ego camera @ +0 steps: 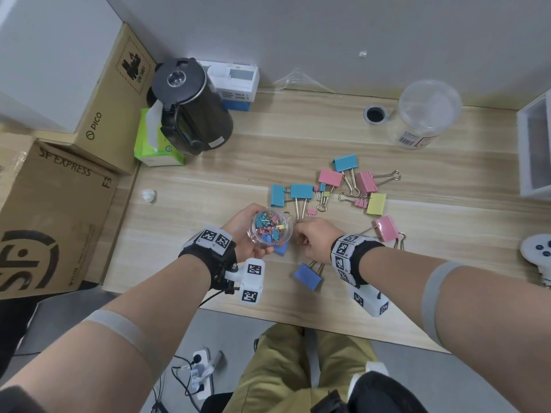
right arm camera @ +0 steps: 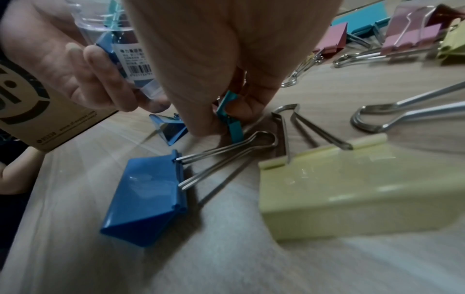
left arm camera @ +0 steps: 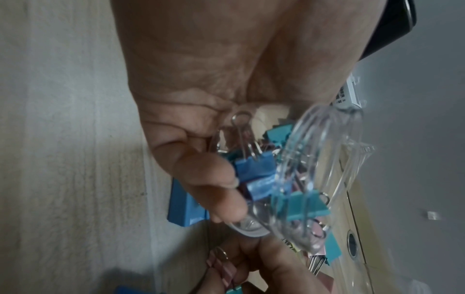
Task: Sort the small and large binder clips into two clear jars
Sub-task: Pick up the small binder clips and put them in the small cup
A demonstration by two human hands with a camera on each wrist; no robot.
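Holding the small clear jar (ego camera: 269,228) of small clips above the desk (ego camera: 208,180), my left hand (ego camera: 244,231) curls round it; my right hand (ego camera: 313,239) pinches 1 teal small clip (right arm camera: 230,119) beside it. Large clips (ego camera: 301,192) lie scattered; the large jar (ego camera: 426,114) stands far right.

Each bare forearm carries a grey band (ego camera: 125,329) below the elbow and a black wrist strap (ego camera: 208,260) ringed with white blocks printed with black square markers (a thin black cable trails from the left one), above olive-yellow trousers (ego camera: 286,371).
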